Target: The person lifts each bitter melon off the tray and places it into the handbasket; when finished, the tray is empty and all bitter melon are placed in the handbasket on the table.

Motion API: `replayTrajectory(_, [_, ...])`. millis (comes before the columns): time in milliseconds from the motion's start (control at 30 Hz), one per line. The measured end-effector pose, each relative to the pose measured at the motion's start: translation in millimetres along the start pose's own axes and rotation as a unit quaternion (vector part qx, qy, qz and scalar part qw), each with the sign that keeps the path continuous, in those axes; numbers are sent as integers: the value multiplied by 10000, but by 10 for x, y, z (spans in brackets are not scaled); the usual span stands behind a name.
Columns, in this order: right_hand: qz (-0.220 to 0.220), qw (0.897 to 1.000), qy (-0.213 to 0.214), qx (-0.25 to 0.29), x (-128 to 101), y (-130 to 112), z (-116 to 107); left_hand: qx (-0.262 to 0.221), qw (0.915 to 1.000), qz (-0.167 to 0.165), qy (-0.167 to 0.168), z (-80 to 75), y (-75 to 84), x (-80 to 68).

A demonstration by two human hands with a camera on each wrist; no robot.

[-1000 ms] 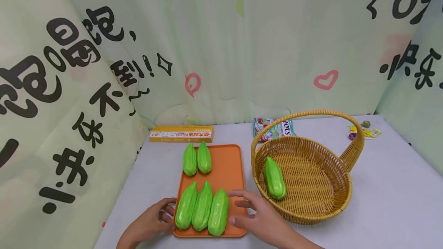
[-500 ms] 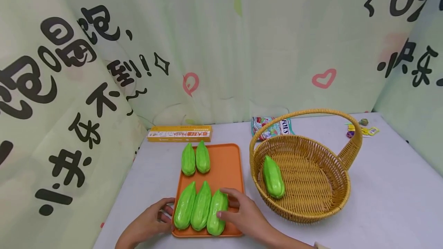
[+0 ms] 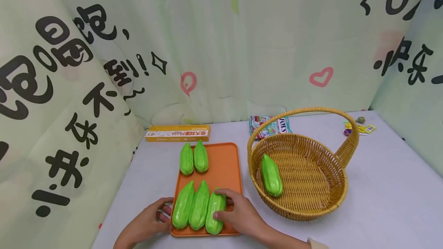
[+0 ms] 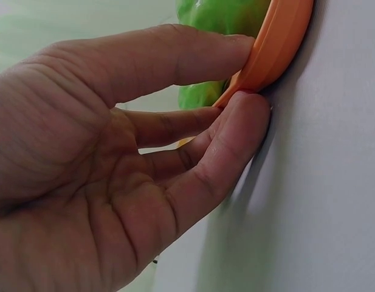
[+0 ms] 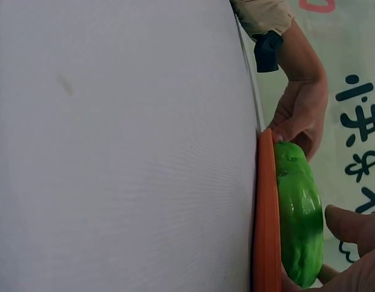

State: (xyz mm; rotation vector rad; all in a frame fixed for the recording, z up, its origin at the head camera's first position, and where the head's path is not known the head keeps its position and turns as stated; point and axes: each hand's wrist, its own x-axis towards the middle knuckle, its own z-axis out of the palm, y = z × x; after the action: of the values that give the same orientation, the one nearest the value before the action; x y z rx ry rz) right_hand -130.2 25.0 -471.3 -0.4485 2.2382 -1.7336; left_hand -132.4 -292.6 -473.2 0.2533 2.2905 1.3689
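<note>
While a person's left hand [image 3: 149,218] pinches the left edge of a flat, rectangular orange tray [image 3: 225,164], thumb inside the rim and a finger outside, their right hand [image 3: 243,213] bends its fingers around a glossy, bright green, tapered gourd [image 3: 214,205]. That gourd lies on the tray's near right part, directly beneath the fingers, pointed end away from the person; the thumb is at its side, though I cannot tell how firmly it presses.

Counting the gourds from where I stand, I make it six. Three lie side by side along the tray's near end, the grasped one rightmost and the left hand just beside the leftmost. Two more [image 3: 194,158] lie next to each other at the far left corner. One [image 3: 271,176] rests at the left inside a round, golden-brown woven basket [image 3: 308,180] with one tall arched handle, right of the tray.

Behind are one long yellow-and-white pasta box [image 3: 177,133], one shiny printed packet [image 3: 282,125] and some small yellow and purple wrapped pieces [image 3: 361,128], too small to count surely.
</note>
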Motion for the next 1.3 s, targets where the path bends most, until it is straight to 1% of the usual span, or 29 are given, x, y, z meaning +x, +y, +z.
replayTrajectory(300, [17, 9999, 69, -123, 0, 23, 19, -11, 10000, 0, -27, -13, -8, -4])
replayTrajectory(567, [7, 10000, 41, -40, -8, 33, 16, -42, 9999, -99, -90, -12, -17, 8])
replayTrajectory(867, [49, 10000, 67, 54, -6, 24, 9, -27, 9998, -170, -71, -30, -6, 12])
replayTrajectory(1000, [9, 10000, 64, 9, -32, -7, -14, -59, 9998, -181, -81, -33, -13, 18])
replayTrajectory(1167, [-46, 9996, 126, -249, -84, -75, -63, -74, 9998, -155, -82, -34, -26, 20])
replayTrajectory(1300, [-48, 9999, 81, -121, -157, -176, -127, -76, 9998, -146, -92, -32, -13, 15])
